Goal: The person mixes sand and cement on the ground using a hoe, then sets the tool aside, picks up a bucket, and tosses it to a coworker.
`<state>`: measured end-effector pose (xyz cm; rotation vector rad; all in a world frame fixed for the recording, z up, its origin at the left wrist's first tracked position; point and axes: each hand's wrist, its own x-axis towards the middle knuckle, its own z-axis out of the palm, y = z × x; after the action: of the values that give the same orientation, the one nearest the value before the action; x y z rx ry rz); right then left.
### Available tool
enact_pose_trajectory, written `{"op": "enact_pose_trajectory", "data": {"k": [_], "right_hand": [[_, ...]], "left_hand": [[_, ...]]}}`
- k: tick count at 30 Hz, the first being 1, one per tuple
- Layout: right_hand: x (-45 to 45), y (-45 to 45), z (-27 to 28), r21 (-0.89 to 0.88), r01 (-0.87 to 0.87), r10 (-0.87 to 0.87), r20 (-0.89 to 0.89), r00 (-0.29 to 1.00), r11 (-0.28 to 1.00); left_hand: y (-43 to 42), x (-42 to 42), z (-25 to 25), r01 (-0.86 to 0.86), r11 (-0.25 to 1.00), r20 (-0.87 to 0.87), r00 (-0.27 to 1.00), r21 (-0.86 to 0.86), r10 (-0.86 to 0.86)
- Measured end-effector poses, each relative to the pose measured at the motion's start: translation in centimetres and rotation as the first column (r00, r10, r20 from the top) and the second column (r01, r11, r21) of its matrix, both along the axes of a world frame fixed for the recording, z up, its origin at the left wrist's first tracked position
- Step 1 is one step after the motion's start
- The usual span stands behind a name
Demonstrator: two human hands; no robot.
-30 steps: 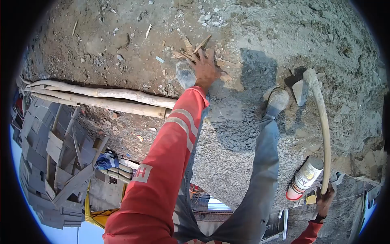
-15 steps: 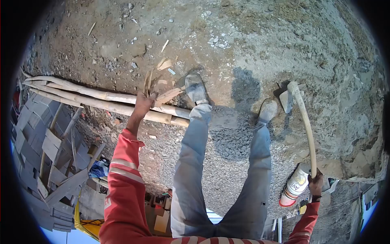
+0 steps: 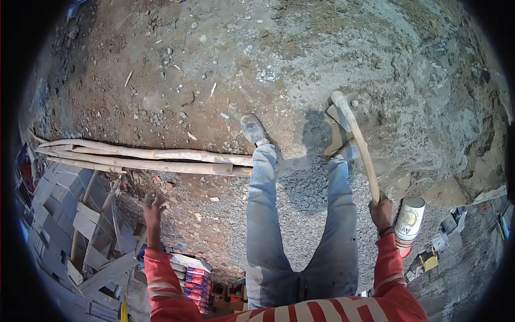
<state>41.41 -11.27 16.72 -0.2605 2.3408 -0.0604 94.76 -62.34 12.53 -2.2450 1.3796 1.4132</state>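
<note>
My right hand (image 3: 381, 212) is wrapped round the lower end of a curved wooden handle (image 3: 360, 142). At the handle's upper end a flat metal blade (image 3: 339, 118) hangs just over my right foot, partly covering it. My left hand (image 3: 153, 206) is held out at the left over the rubble, its fingers spread and slightly curled, with nothing in them. Long wooden poles (image 3: 161, 162) lie on the ground beyond my left hand, reaching to my left leg. My left shoe (image 3: 252, 129) stands on the dirt.
A white bucket (image 3: 410, 219) lies to the right of my right hand. Stacked grey blocks and boards (image 3: 51, 214) fill the lower left. Red and blue packets (image 3: 197, 287) sit near my left sleeve. Rough, raised earth (image 3: 450, 118) spreads along the right side.
My left hand has let go of the wood scraps and moved down and left. The scraps by my left foot are gone from there. My right hand has moved the tool left, over my right foot.
</note>
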Motion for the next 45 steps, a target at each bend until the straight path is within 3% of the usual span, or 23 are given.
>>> {"op": "enact_pose_trajectory", "data": {"k": [1,2,4,5,9,10,12,13,16,18,21,23,28,30,31,34,35,36,38,40,42,44,45], "right_hand": [[1.5,0.2,-0.4,0.021,-0.147,0.148,-0.037,0.988,0.989],[2.9,0.0,-0.5,0.05,-0.289,0.292,-0.072,0.954,0.956],[4.8,-2.6,-0.9,-0.108,-0.097,0.106,0.083,0.991,0.989],[5.8,-3.4,-1.8,-0.145,-0.144,0.155,0.071,0.985,0.979],[5.9,-9.0,-6.3,-0.112,-0.245,0.262,0.183,0.948,0.963],[5.1,-9.6,-7.6,-0.143,-0.261,0.288,0.232,0.929,0.955],[2.8,-9.7,-9.4,-0.267,-0.302,0.369,0.254,0.894,0.915],[1.7,-9.0,-10.5,-0.274,-0.288,0.359,0.261,0.896,0.918],[-0.9,-6.0,-12.2,-0.231,-0.438,0.484,0.212,0.849,0.869],[-4.6,-2.3,-11.4,-0.177,-0.605,0.63,0.174,0.757,0.776],[-11.0,1.4,-11.3,-0.143,-0.74,0.751,0.206,0.627,0.657],[-14.2,3.2,-10.5,-0.172,-0.75,0.769,0.139,0.624,0.639],[-22.6,8.9,-4.4,-0.128,-0.803,0.812,0.03,0.583,0.582],[-26.1,12.7,1.7,-0.032,-0.786,0.786,0.064,0.615,0.617],[-28.1,14.8,5.2,0.023,-0.76,0.754,0.105,0.649,0.65],[-33.3,25.3,10.8,0.136,-0.739,0.742,0.038,0.669,0.659],[-35.1,30.0,10.6,0.173,-0.696,0.704,0.018,0.71,0.697],[-36.1,33.6,10.3,0.211,-0.644,0.661,-0.011,0.751,0.735],[-35.6,39.6,8.2,0.215,-0.485,0.524,-0.201,0.827,0.848],[-33.1,41.9,6.8,0.149,-0.354,0.38,-0.219,0.899,0.923],[-27.8,42.3,5.7,-0.023,-0.311,0.293,-0.28,0.914,0.95],[-21.6,40.4,7.3,-0.127,-0.138,0.104,-0.248,0.963,0.982],[-18.1,39.6,8.4,-0.167,-0.1,0.04,-0.327,0.944,0.981]], "left_hand": [[3.2,-7.0,-1.9,0.104,0.989,-0.257,0.963,0.101,-0.075],[6.3,-14.6,-3.3,0.194,0.962,-0.371,0.922,0.191,-0.112],[12.3,-27.2,-5.4,0.178,0.877,-0.445,0.895,0.446,0.044],[14.7,-32.7,-5.4,0.151,0.849,-0.398,0.914,0.506,0.074],[21.7,-43.7,-11.7,-0.079,0.948,-0.305,0.936,0.307,0.177],[22.9,-43.4,-16.0,-0.071,0.949,-0.296,0.941,0.306,0.166],[25.0,-41.6,-24.7,-0.163,0.983,-0.297,0.938,0.079,0.18],[25.6,-43.5,-23.9,-0.216,0.973,-0.007,0.976,-0.087,0.216],[31.5,-40.9,-32.0,-0.354,0.934,-0.058,0.932,0.057,0.357],[36.0,-44.2,-28.4,-0.256,0.959,-0.071,0.961,0.118,0.266],[40.8,-50.3,-24.0,-0.607,0.775,-0.077,0.776,0.175,0.626],[44.1,-53.1,-22.0,-0.772,0.591,-0.055,0.596,0.235,0.801],[49.7,-60.0,-21.1,-0.703,0.552,-0.133,0.558,0.448,0.819],[50.6,-63.3,-13.4,-0.643,0.405,-0.25,0.322,0.65,0.913],[52.7,-60.8,-18.1,-0.368,0.227,-0.212,0.081,0.902,0.974],[58.4,-68.2,-10.5,-0.275,0.266,-0.239,0.129,0.924,0.963],[59.0,-72.4,-6.0,-0.441,0.275,-0.187,0.233,0.854,0.954],[60.6,-74.6,-3.8,-0.313,0.304,-0.23,0.254,0.9,0.94],[63.1,-77.9,-0.6,-0.396,0.426,-0.287,0.362,0.813,0.887],[63.1,-77.3,5.1,-0.249,0.587,-0.474,0.393,0.77,0.788],[60.5,-73.6,5.5,0.101,0.712,-0.696,0.343,0.695,0.631],[57.6,-71.9,9.5,0.188,0.781,-0.759,0.449,0.596,0.472],[55.2,-69.9,10.0,0.296,0.795,-0.76,0.582,0.529,0.289]]}}
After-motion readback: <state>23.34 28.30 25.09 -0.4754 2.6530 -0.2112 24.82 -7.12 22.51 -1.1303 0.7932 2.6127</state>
